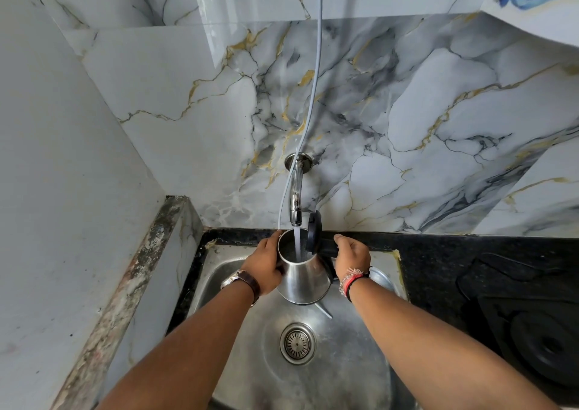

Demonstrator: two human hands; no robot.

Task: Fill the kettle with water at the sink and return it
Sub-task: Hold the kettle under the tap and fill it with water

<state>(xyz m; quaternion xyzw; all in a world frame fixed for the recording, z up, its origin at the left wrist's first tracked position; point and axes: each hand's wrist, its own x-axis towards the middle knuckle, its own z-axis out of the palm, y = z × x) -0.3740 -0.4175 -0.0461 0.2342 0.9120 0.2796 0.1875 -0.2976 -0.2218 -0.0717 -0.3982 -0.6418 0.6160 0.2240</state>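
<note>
A steel kettle (302,279) is held over the steel sink (341,375), its black lid (314,232) flipped open and upright. Water (297,243) streams from the chrome wall tap (295,196) straight into the kettle's mouth. My left hand (266,265) grips the kettle's body on the left side. My right hand (351,254) is closed around the black handle (327,248) on the right.
A round drain (297,343) sits in the middle of the sink basin. A thin grey hose (316,74) hangs down the marble wall beside the tap. Black granite counter (470,253) runs to the right, with a dark stove (539,340) on it. A tiled ledge (131,284) borders the left.
</note>
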